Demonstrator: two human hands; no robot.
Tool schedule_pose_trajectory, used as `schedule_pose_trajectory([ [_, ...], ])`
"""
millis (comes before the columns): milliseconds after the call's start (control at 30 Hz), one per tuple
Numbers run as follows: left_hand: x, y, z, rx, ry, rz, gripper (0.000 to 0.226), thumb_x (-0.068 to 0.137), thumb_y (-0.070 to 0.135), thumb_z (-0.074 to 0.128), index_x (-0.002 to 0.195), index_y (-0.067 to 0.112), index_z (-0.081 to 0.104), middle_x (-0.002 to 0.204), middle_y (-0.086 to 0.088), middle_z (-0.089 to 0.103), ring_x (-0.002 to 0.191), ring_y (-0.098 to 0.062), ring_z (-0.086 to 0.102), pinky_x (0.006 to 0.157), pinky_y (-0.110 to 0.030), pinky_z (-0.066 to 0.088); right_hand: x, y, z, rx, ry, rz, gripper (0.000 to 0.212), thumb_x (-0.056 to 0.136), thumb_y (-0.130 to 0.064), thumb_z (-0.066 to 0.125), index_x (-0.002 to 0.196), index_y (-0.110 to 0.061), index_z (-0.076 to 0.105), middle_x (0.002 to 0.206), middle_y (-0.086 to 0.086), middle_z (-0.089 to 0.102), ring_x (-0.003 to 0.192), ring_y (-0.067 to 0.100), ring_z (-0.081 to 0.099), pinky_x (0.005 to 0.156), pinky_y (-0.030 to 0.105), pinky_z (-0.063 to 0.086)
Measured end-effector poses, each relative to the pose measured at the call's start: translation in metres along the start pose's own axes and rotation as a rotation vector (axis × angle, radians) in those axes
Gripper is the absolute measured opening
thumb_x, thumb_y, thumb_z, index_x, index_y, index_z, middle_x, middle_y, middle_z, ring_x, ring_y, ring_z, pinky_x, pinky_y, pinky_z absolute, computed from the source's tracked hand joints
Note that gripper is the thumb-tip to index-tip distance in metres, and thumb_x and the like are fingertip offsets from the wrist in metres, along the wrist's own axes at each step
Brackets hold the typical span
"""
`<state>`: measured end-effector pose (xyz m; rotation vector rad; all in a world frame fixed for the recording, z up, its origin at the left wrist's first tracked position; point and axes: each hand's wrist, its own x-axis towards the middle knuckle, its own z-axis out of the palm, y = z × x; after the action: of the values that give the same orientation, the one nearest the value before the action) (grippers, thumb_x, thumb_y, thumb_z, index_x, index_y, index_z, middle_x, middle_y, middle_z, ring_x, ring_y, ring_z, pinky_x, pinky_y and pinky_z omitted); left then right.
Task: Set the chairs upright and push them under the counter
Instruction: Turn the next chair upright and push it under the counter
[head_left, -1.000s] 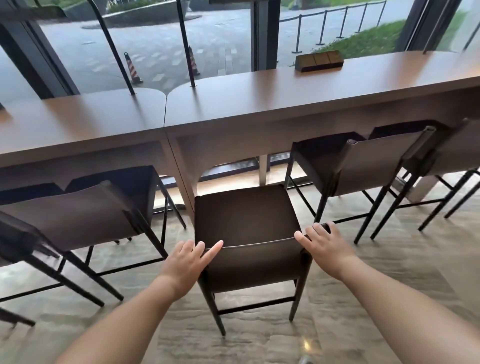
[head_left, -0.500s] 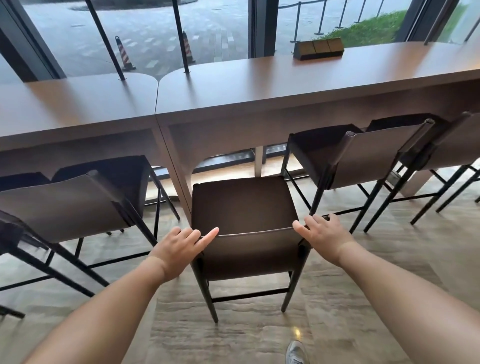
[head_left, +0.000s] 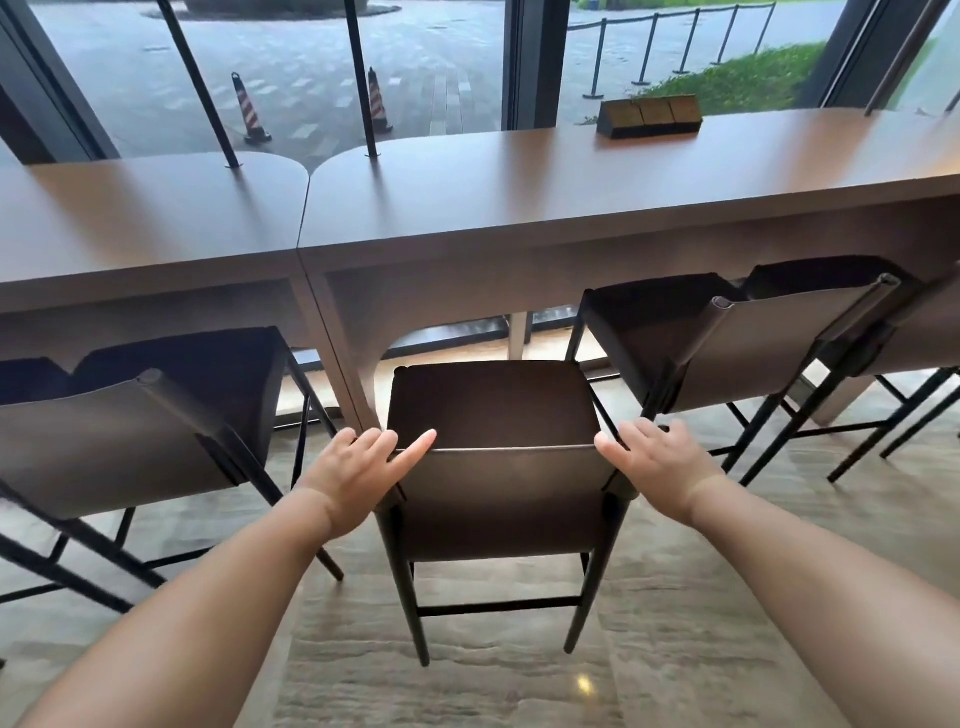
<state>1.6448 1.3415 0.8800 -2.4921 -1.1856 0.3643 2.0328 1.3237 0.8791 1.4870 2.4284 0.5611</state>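
**Middle chair upright, both hands laid on its backrest**

Both arms are stretched forward over the floor. The left hand (head_left: 358, 470) is laid on the left end of the backrest's top edge, its fingers straight and its forefinger pointed along the edge toward the middle; nothing is clenched. The right hand (head_left: 655, 457) is set on the right end of the same edge, thumb along the top, the other fingers draped over the corner (whether they are curled round the frame behind cannot be told).

The middle chair (head_left: 493, 467) is seen upright on its four dark legs, square to the counter (head_left: 519, 197), with the front of its seat just at the counter's near edge and beside the slanted counter support (head_left: 343, 353).

To the left, a tilted chair (head_left: 119, 441) is propped with its seat under the counter and its legs thrust out across the floor, close to the left forearm. To the right, a second tilted chair (head_left: 727, 343) is leaned the same way, and part of a third (head_left: 914, 332) is seen beyond it at the frame's edge.

On the counter top, a dark block with brown panels (head_left: 649, 117) is set near the window. Two thin black rods (head_left: 202, 88) are planted in the counter. Outside, striped cones (head_left: 247, 109) are seen on the wet pavement.
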Motion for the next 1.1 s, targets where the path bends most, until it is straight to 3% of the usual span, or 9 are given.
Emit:
schedule_pose_trajectory([
  [67,0.006,0.003,0.001,-0.04,-0.015,0.0,0.103,0.064,-0.007,0.053,0.156,0.017,0.012,0.094,-0.004,0.052,0.079,-0.022,0.052,0.067,-0.035,0.044,0.012,0.013,0.005,-0.006,0.067,-0.021,0.074,0.034,0.013,0.074,0.104,-0.009,0.069,0.074,0.01,0.057,0.062,0.028,0.057,0.044,0.036,0.039],
  [133,0.009,0.012,0.007,-0.078,-0.051,0.028,0.104,0.066,-0.007,0.055,0.155,0.016,0.008,0.094,-0.005,0.052,0.079,-0.023,0.051,0.069,-0.036,0.047,0.023,0.022,0.015,-0.015,0.069,-0.028,0.068,0.039,0.013,0.072,0.103,-0.008,0.069,0.074,0.01,0.056,0.06,0.028,0.057,0.043,0.035,0.039],
  [233,0.018,0.015,0.016,-0.088,-0.041,0.032,0.103,0.069,-0.008,0.053,0.155,0.016,0.002,0.098,-0.006,0.051,0.081,-0.023,0.051,0.074,-0.038,0.05,0.043,0.03,0.027,-0.008,-0.02,0.005,0.066,0.052,0.011,0.065,0.114,-0.011,0.064,0.083,0.007,0.057,0.071,0.028,0.058,0.051,0.037,0.04],
  [333,0.041,0.009,0.02,-0.091,-0.034,0.014,0.102,0.073,-0.008,0.052,0.155,0.017,-0.004,0.102,-0.006,0.05,0.085,-0.023,0.049,0.078,-0.038,0.048,0.061,0.046,0.039,0.014,-0.034,0.004,0.067,0.068,0.007,0.055,0.13,-0.018,0.047,0.101,0.003,0.053,0.09,0.025,0.055,0.063,0.036,0.036],
  [467,0.072,-0.006,0.025,-0.039,-0.024,0.043,0.101,0.076,-0.005,0.046,0.152,0.018,-0.016,0.104,-0.006,0.048,0.088,-0.023,0.048,0.077,-0.037,0.045,0.074,0.064,0.052,0.039,-0.029,0.008,0.062,0.061,0.008,0.061,0.119,-0.014,0.058,0.091,0.006,0.056,0.079,0.028,0.056,0.059,0.039,0.043],
  [567,0.096,-0.028,0.018,0.02,0.005,0.002,0.1,0.077,-0.003,0.047,0.153,0.018,-0.015,0.102,-0.005,0.048,0.086,-0.022,0.047,0.073,-0.034,0.042,0.088,0.076,0.05,0.064,0.042,0.033,0.059,0.06,0.009,0.061,0.114,-0.015,0.055,0.089,0.005,0.054,0.077,0.026,0.053,0.056,0.036,0.037],
  [667,0.123,-0.046,0.014,0.06,-0.014,-0.058,0.105,0.079,-0.002,0.051,0.149,0.016,-0.025,0.104,-0.002,0.047,0.089,-0.02,0.047,0.075,-0.033,0.038,0.098,0.082,0.052,0.087,0.117,0.045,0.059,0.05,0.014,0.061,0.104,-0.008,0.06,0.079,0.009,0.053,0.065,0.03,0.052,0.049,0.035,0.034],
  [833,0.141,-0.077,0.015,0.127,-0.072,-0.145,0.097,0.079,0.002,0.056,0.156,0.016,0.0,0.109,0.0,0.05,0.095,-0.019,0.051,0.08,-0.033,0.039,0.109,0.068,0.052,0.164,0.184,0.015,0.059,0.051,0.009,0.049,0.106,-0.008,0.057,0.079,0.009,0.054,0.067,0.031,0.056,0.047,0.035,0.033],
  [1100,0.138,-0.11,0.028,0.105,-0.081,-0.191,0.075,0.077,0.0,0.057,0.143,0.02,0.026,0.111,0.0,0.048,0.096,-0.018,0.05,0.08,-0.031,0.04,0.136,0.055,0.037,0.162,0.174,-0.014,0.062,0.048,0.009,0.066,0.106,-0.011,0.06,0.078,0.005,0.053,0.064,0.026,0.05,0.049,0.032,0.028],
])
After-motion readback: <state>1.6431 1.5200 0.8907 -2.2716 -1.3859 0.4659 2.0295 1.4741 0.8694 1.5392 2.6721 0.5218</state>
